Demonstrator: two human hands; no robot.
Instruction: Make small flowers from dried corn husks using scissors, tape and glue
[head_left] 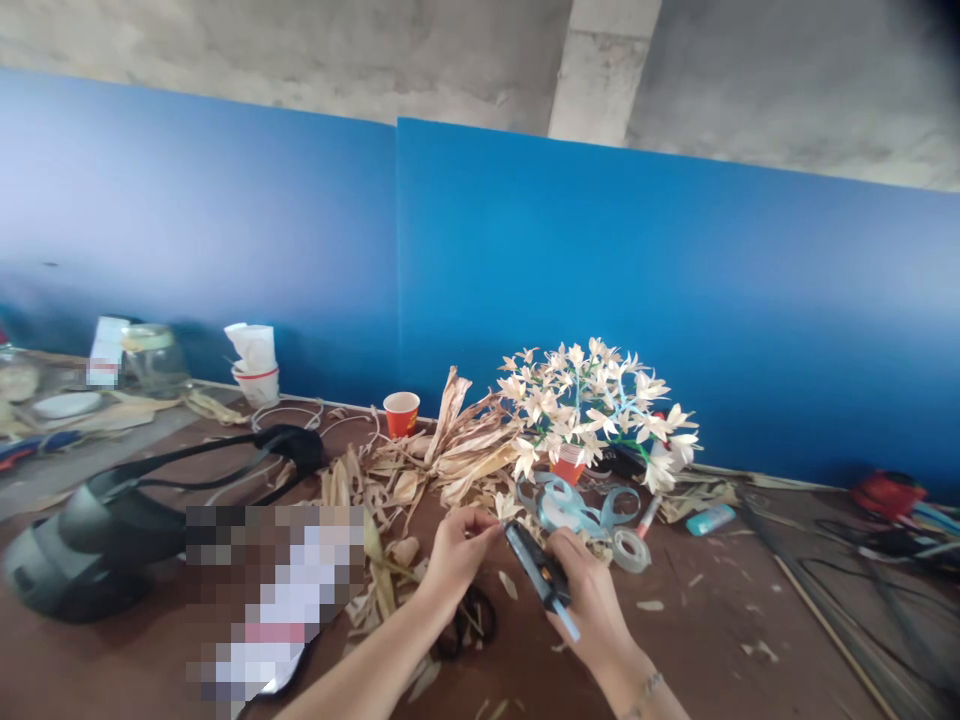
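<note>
My right hand (589,590) is wrapped round a black glue gun (536,565), with a pale glue stick (566,620) poking out of its rear. The gun's nozzle points up and left, close to the fingertips of my left hand (461,550). Those fingers are pinched together on a small cream husk flower (506,506); its stem is mostly hidden. Just beyond stands a bunch of similar flowers (577,400) in a red paper cup (568,465). Pale blue ribbon (562,505) and a roll of clear tape (631,551) lie in front of it.
Dried corn husks (472,450) and scraps spread behind my hands, beside another red cup (402,414). Black scissors (469,620) lie under my left forearm. At left are a black headset-like object (90,545) and a partly blurred phone (289,610). A blue partition (525,260) borders the table.
</note>
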